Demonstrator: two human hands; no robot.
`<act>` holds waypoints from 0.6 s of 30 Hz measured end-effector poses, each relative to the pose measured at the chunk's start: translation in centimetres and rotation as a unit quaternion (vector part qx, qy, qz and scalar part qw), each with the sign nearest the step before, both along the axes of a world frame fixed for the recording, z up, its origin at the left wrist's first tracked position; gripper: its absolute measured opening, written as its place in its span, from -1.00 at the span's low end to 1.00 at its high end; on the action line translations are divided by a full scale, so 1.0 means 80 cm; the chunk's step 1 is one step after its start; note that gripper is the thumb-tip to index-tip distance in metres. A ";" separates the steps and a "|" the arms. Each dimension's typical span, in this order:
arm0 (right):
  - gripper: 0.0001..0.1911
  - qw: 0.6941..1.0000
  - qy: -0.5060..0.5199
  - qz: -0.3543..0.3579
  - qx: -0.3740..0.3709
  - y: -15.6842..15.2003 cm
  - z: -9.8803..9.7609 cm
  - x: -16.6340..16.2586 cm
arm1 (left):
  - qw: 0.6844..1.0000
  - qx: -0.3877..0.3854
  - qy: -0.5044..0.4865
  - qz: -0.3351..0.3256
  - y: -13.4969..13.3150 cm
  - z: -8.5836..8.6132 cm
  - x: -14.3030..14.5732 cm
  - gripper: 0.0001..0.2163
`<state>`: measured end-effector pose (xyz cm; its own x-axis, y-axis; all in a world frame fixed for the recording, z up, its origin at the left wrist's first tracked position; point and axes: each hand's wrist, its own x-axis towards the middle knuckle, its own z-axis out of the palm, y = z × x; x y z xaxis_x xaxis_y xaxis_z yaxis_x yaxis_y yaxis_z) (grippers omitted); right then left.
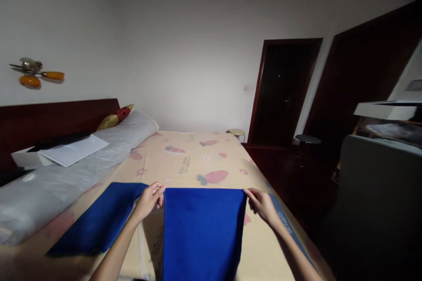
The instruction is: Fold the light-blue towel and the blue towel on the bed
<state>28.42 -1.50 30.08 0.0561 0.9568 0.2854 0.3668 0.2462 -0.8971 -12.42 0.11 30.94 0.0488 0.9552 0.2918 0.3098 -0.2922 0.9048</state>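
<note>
The blue cloth is laid flat on the bed, right in front. Its two far corners are pinched, one by the left hand and one by the right hand, with fingers closed tight on it. The spreading out looks done, since the cloth is smooth (no fold can be seen across it yet). Two blue cloths are counted, this one and a second blue cloth just to its left, plus two hands and one bed.
</note>
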 end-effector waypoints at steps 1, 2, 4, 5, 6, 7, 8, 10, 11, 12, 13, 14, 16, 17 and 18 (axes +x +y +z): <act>-0.43 1.000 0.013 -0.003 0.002 0.013 0.002 -0.004 | 1.000 0.001 -0.005 0.000 0.014 0.002 0.004 -0.60; -0.42 1.000 0.024 -0.007 0.007 0.026 0.008 -0.007 | 1.000 0.009 -0.007 0.005 0.029 0.007 0.009 -0.59; -0.37 0.999 0.043 -0.015 0.023 0.051 0.027 -0.013 | 0.999 0.035 -0.010 0.025 0.056 0.026 0.017 -0.59; -0.35 0.998 0.053 -0.017 0.032 0.061 0.040 -0.015 | 0.998 0.050 -0.013 0.037 0.067 0.038 0.019 -0.59; -0.34 0.997 0.061 -0.017 0.041 0.068 0.053 -0.015 | 0.997 0.064 -0.015 0.048 0.076 0.051 0.020 -0.59; -0.35 0.996 0.067 -0.014 0.050 0.073 0.065 -0.015 | 0.995 0.079 -0.017 0.057 0.082 0.063 0.019 -0.60; -0.37 0.996 0.071 -0.007 0.058 0.075 0.076 -0.013 | 0.994 0.092 -0.017 0.063 0.085 0.073 0.018 -0.61; -0.42 0.995 0.075 0.009 0.069 0.072 0.088 -0.007 | 0.991 0.113 -0.011 0.067 0.082 0.084 0.010 -0.64; -0.44 0.995 0.075 0.019 0.069 0.068 0.089 -0.003 | 0.991 0.118 -0.005 0.064 0.077 0.083 0.006 -0.65; -0.47 0.995 0.075 0.029 0.064 0.062 0.084 0.000 | 0.991 0.117 0.006 0.058 0.069 0.078 0.001 -0.66; -0.48 0.995 0.074 0.039 0.055 0.055 0.074 0.004 | 0.992 0.111 0.019 0.049 0.060 0.067 -0.003 -0.67; -0.49 0.995 0.074 0.050 0.040 0.046 0.060 0.006 | 0.994 0.099 0.036 0.038 0.050 0.051 -0.007 -0.68; -0.50 0.995 0.075 0.071 0.000 0.026 0.019 0.008 | 0.995 0.064 0.077 0.013 0.028 0.007 -0.011 -0.69; -0.49 0.994 0.076 0.080 -0.022 0.015 -0.006 0.007 | 0.994 0.043 0.100 0.000 0.017 -0.020 -0.011 -0.69; -0.48 0.992 0.078 0.088 -0.042 0.002 -0.033 0.004 | 0.992 0.021 0.123 -0.012 0.005 -0.049 -0.010 -0.69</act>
